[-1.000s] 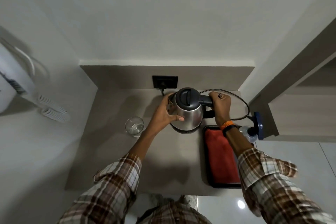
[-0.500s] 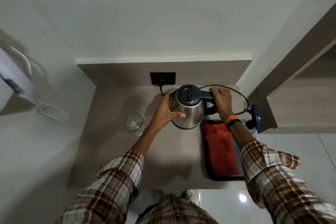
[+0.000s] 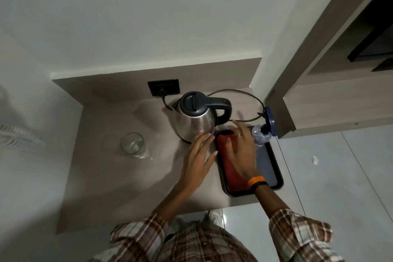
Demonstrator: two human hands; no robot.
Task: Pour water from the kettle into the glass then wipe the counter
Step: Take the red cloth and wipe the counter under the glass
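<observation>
A steel kettle (image 3: 196,120) with a dark lid and handle stands upright at the back of the counter (image 3: 119,181). A clear glass (image 3: 133,144) stands to its left. A red cloth (image 3: 232,174) lies in a black tray (image 3: 274,173) right of the kettle. My left hand (image 3: 198,158) hovers open just below the kettle's base, fingertips near its lower side. My right hand (image 3: 241,151) is spread open over the red cloth, an orange band at the wrist. Neither hand holds anything.
A black wall socket (image 3: 163,87) with a plug sits behind the kettle, and its cord (image 3: 240,92) loops to the right. A plastic bottle (image 3: 260,135) with a blue fitting stands at the tray's far right corner. A wooden cabinet (image 3: 331,100) rises on the right.
Both hands have let go of the kettle, which now stands on the counter. My right hand moved from the handle down over the red cloth; my left hand drew back.
</observation>
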